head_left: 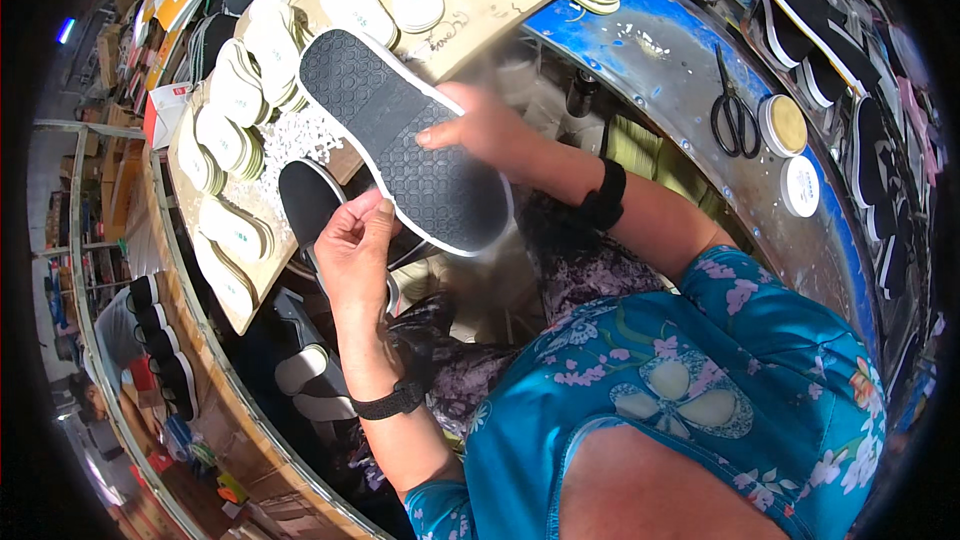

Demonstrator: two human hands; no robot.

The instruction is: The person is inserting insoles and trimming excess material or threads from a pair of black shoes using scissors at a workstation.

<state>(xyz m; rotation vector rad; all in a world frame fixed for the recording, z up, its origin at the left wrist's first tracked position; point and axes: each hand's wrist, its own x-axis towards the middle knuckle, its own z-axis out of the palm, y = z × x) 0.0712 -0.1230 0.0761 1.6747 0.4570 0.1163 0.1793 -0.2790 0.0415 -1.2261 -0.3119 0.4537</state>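
Observation:
A shoe (385, 105) is turned sole up before me, its black patterned outsole edged in white. My right hand (490, 125) grips it at the right edge, thumb pressed on the sole; the other fingers are hidden behind it or blurred. At the left edge my left hand (358, 235) has thumb and forefinger pinched together on the white rim. Whether a small scrap is caught between those fingertips I cannot tell. Just beyond the left hand lies another black shoe (308, 195), partly covered by that hand.
Stacks of cream insoles (240, 85) crowd a wooden board (470, 15), with white scraps (300, 145) among them. To the right, a worn blue metal table (690, 110) bears black scissors (733, 110), a round tub of yellowish paste (783, 125) and its white lid (799, 186). Black shoes (815, 30) line the far right.

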